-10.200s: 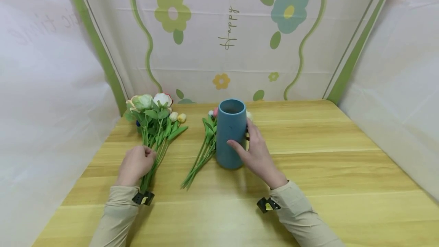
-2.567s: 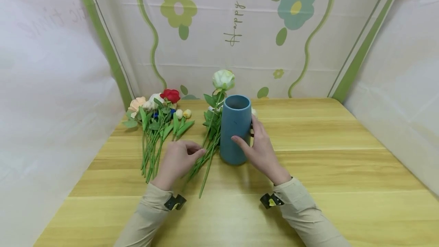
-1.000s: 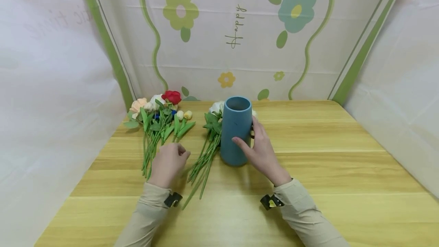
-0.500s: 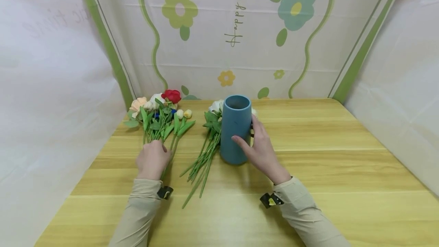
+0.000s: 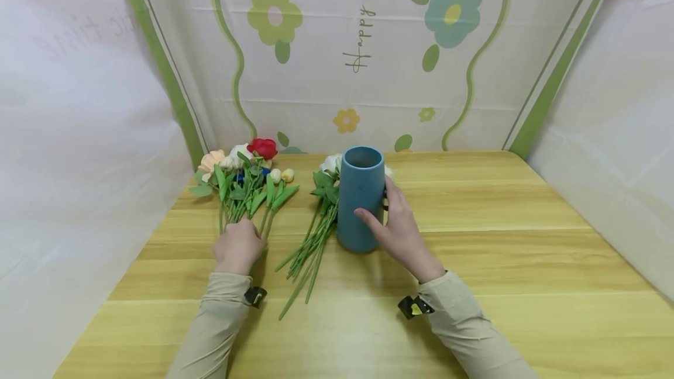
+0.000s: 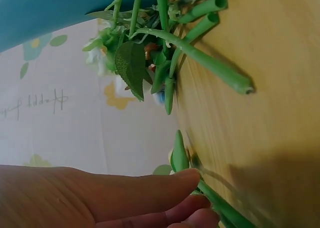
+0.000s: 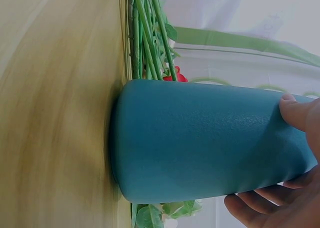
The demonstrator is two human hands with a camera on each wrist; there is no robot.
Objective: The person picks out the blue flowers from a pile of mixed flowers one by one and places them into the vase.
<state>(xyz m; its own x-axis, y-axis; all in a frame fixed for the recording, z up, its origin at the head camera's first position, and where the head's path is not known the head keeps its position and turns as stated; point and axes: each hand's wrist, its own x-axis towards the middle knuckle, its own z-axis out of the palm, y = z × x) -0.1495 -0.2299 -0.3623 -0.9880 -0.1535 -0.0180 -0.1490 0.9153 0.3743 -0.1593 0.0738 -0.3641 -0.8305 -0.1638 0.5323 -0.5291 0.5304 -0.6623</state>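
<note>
Blue vase (image 5: 360, 192), green stems (image 5: 317, 240), floral-print backdrop (image 5: 316, 63)

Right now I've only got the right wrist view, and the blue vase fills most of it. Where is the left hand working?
Observer: The left hand is down at the stems of the left bunch; I can't tell whether it has gripped one.
Operator: Thanks. My frame also cuts off the top of what's being held. Is anything sticking out of it?
Observer: No, the head view shows nothing sticking out of the top of the blue vase.
Operator: Good. And what flower sits at the far-left end of that bunch?
Observer: A peach flower.
</note>
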